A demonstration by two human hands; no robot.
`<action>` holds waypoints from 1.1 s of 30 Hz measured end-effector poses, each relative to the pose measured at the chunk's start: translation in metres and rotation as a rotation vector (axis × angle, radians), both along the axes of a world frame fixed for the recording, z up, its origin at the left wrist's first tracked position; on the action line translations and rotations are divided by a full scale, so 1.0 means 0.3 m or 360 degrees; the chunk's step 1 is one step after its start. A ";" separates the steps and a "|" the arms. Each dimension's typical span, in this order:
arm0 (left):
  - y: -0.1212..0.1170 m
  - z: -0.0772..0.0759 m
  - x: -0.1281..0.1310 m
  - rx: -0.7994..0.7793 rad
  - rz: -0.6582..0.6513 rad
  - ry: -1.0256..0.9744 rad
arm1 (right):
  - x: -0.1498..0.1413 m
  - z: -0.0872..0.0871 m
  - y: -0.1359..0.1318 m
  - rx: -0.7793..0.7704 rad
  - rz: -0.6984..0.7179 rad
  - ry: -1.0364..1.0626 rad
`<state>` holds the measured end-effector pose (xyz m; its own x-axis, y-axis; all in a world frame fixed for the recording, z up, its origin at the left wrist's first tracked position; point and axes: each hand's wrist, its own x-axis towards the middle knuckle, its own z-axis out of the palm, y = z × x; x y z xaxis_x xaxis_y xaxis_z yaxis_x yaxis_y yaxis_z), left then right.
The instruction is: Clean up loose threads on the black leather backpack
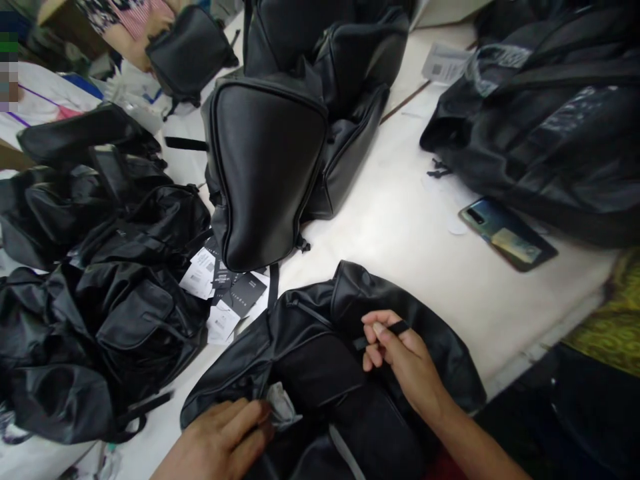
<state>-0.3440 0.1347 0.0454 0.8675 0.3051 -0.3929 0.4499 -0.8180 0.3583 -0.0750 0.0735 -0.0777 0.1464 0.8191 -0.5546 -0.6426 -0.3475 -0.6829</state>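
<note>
A black leather backpack (pixel 310 320) lies flat on the white table (pixel 415 227) just in front of me. My right hand (pixel 400 357) rests on top of it, fingers curled round a thin black strap or zipper pull (pixel 385 331). My left hand (pixel 220 440) sits at the bag's near left side, fingers pressed against a bit of crumpled grey paper (pixel 281 403) sticking out of a pocket opening.
An upright black backpack (pixel 267 167) stands mid-table with paper tags (pixel 225 287) at its foot. Heaps of black bags lie left (pixel 100 287) and at the far right (pixel 540 120). A smartphone (pixel 506 233) lies on the right. Another person (pixel 130 20) is at the far left.
</note>
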 end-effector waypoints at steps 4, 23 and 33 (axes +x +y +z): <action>0.022 -0.028 0.006 -0.0001 0.0091 -0.0086 | 0.002 -0.038 0.008 0.0012 -0.0056 0.0040; 0.078 -0.154 0.128 -0.0031 -0.0100 0.0659 | -0.029 -0.109 0.021 0.0177 -0.0044 -0.0223; -0.150 -0.165 0.158 0.0249 0.0023 0.0401 | -0.030 0.072 -0.160 0.0178 0.0095 -0.1280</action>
<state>-0.2967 0.0897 -0.0040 0.7437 0.3906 -0.5426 0.5208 -0.8473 0.1038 -0.0840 0.0256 -0.0563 0.4196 0.8824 -0.2128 0.0767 -0.2681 -0.9603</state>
